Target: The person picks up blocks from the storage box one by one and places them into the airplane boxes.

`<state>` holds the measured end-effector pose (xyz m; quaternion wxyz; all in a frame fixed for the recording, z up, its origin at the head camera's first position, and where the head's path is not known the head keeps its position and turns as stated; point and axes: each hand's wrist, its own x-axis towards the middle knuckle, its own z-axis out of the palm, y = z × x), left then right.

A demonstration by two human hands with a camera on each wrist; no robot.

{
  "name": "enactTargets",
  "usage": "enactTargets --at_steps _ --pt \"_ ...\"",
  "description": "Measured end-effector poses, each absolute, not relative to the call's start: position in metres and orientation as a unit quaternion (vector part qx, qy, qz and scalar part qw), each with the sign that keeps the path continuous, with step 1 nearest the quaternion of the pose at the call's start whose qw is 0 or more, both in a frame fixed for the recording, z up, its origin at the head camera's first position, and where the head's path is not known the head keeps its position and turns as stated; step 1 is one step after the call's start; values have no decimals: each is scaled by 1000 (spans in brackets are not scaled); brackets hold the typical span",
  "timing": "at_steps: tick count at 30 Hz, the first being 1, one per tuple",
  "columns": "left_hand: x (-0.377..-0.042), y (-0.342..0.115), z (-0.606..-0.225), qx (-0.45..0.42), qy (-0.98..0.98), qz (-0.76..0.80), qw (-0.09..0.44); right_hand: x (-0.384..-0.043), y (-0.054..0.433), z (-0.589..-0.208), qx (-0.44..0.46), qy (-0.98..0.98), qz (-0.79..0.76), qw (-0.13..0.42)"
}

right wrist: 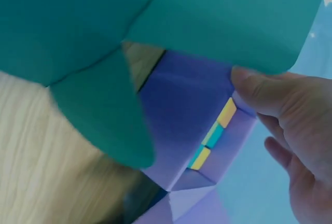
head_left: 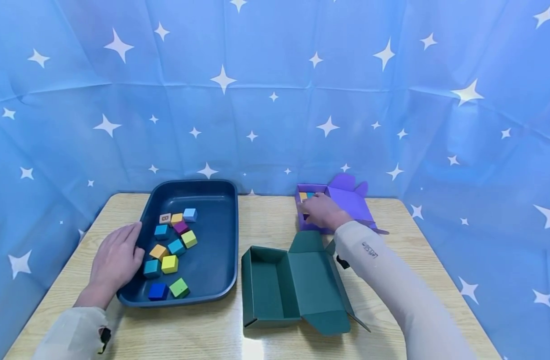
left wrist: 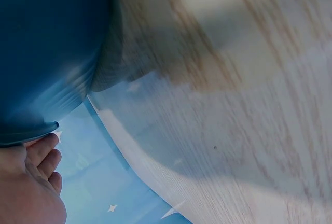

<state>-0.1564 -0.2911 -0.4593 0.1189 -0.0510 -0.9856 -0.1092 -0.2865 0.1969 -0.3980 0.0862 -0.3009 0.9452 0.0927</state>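
My left hand [head_left: 117, 255] grips the left rim of a dark blue tray [head_left: 214, 240]. Its fingers [left wrist: 47, 157] curl below the rim in the left wrist view. In the tray lie several small cubes, among them a lettered wooden block [head_left: 165, 218], a dark blue block [head_left: 158, 291] and a green block [head_left: 179, 288]. My right hand [head_left: 323, 211] reaches over the left end of an open purple box [head_left: 313, 229]. Orange, teal and yellow blocks [right wrist: 226, 112] sit inside. The right thumb is at the box's corner; I cannot tell whether its hidden fingertips hold anything.
An open dark green box [head_left: 267, 280] stands right of the tray, in front of the purple one. Its lid and flaps [head_left: 317, 280] spread right, beneath my right forearm. The light wood table [head_left: 212, 332] ends at a blue star-patterned curtain [head_left: 275, 120].
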Motion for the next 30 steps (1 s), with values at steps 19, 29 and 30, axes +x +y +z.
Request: enactTargets --at_steps 19,29,30 --pt "-155 -292 -460 -56 -985 -107 125 -260 282 -424 -323 945 52 -19" --pt "-157 -292 -462 -64 -983 -103 135 -252 315 -429 -318 946 43 -46" --pt "-157 -292 -462 -64 -983 -103 135 -251 318 -429 -316 946 42 -48"
